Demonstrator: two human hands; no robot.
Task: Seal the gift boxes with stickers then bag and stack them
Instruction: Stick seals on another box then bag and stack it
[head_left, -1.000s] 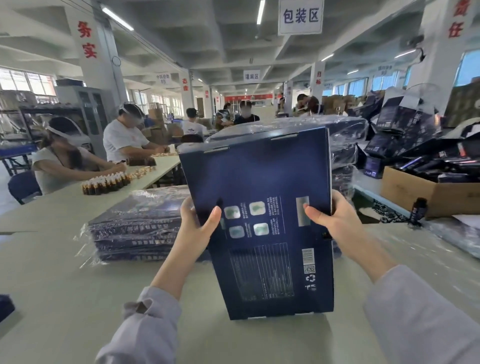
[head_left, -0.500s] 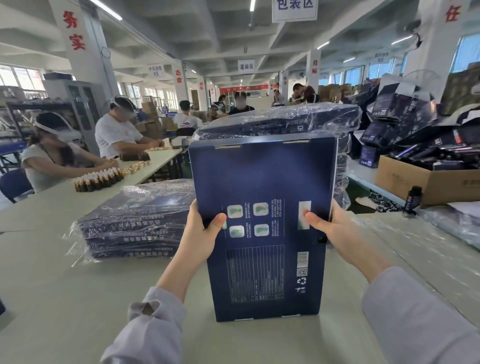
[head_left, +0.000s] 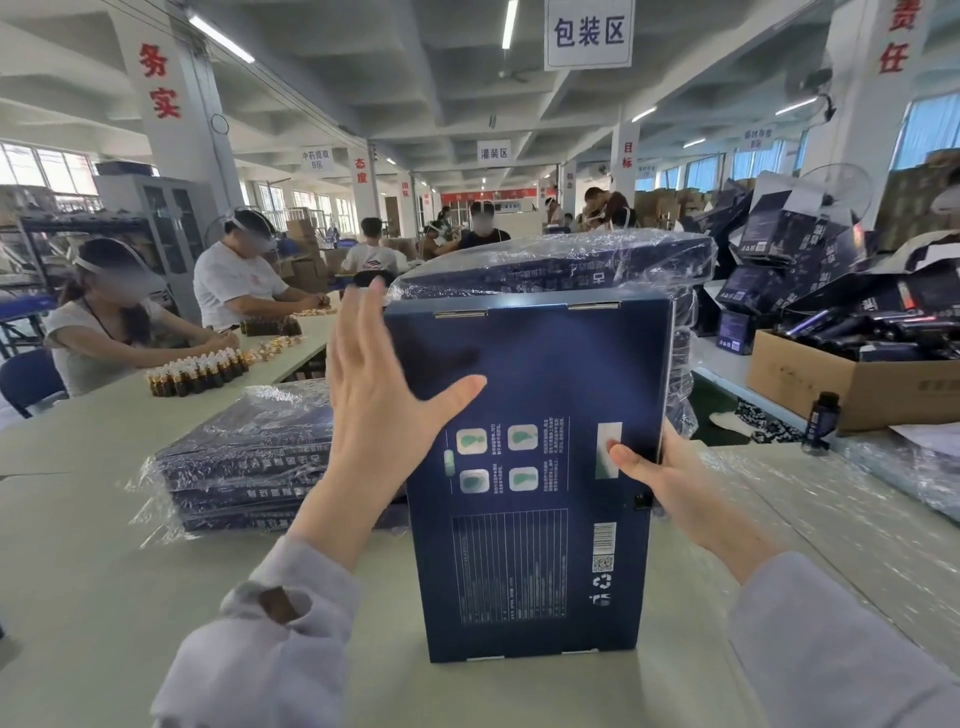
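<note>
A dark blue gift box (head_left: 530, 395) stands on end on the pale green table (head_left: 88, 582), its printed back facing me. My right hand (head_left: 665, 483) grips its right edge, thumb pressed on a pale sticker (head_left: 609, 434) there. My left hand (head_left: 384, 395) is off the box, fingers spread, raised beside its upper left edge. A low stack of bagged boxes (head_left: 249, 457) lies to the left. Behind the box rises a taller bagged stack (head_left: 561, 270).
Clear plastic film (head_left: 831, 509) covers the table on the right. A cardboard carton (head_left: 852, 384) of dark items and a small bottle (head_left: 821, 415) sit far right. Rows of brown bottles (head_left: 197, 371) and seated workers (head_left: 114, 322) occupy the left table.
My left hand has let go of the box's left edge and lifted up with fingers spread. The right hand keeps its grip; the box stays upright.
</note>
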